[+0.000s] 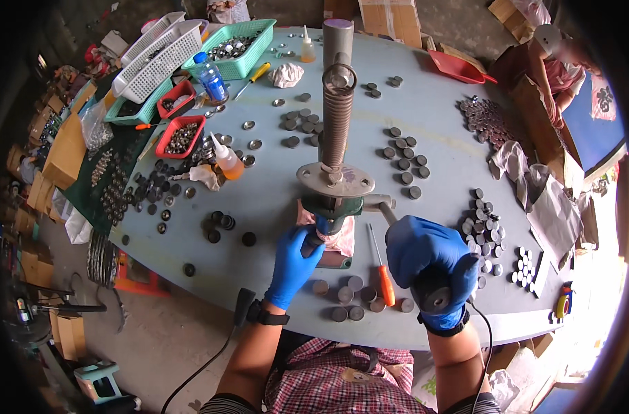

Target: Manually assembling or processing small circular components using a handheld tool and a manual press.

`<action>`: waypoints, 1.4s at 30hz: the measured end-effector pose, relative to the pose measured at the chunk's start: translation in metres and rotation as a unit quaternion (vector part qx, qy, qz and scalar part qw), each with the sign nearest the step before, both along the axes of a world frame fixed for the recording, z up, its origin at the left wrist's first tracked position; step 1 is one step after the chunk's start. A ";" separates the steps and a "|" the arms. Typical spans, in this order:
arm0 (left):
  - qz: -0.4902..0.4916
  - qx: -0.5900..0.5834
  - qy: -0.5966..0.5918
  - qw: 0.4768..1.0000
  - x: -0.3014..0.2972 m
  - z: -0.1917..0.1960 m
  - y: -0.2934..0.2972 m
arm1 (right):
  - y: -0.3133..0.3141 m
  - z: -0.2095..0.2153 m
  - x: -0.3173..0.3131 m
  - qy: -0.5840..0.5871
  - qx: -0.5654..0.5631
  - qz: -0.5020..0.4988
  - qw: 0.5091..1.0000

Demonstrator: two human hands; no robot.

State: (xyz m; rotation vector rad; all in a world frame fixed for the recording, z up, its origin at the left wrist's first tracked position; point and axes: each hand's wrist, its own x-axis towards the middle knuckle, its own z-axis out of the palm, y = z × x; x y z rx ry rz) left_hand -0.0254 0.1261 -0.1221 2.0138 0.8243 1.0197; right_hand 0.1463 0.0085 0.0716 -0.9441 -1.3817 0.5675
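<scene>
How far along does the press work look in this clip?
Done, apparently: rows of round metal caps lie sorted at the right of the table. In hand: the left hand reaches under the press, and the right hand grips its lever. Left: loose caps near the orange screwdriver, more scattered behind.

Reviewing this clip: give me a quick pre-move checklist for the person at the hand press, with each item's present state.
1. Left hand has a grip on a small dark part at the base of the press: ok.
2. Right hand closed over the round knob of the press lever: ok.
3. Part seated squarely under the ram: cannot tell, the hand hides it.
4. Orange-handled screwdriver lies apart from both hands: ok.
5. Round metal discs lie within reach at the table's near edge: ok.
</scene>
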 end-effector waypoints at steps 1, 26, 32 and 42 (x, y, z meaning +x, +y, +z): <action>-0.001 -0.002 0.002 1.000 0.000 0.002 -0.001 | -0.002 -0.006 0.000 0.002 -0.002 -0.001 1.000; -0.208 -0.439 -0.286 0.826 -0.016 0.076 -0.117 | -0.092 -0.083 -0.017 0.196 -0.200 -0.161 0.947; -0.199 -0.239 -0.070 0.948 0.005 0.113 -0.135 | -0.124 -0.083 -0.025 0.317 -0.222 -0.089 0.918; -0.162 -0.024 0.053 0.985 0.036 0.140 -0.154 | -0.126 -0.095 -0.013 0.603 -0.251 0.060 0.754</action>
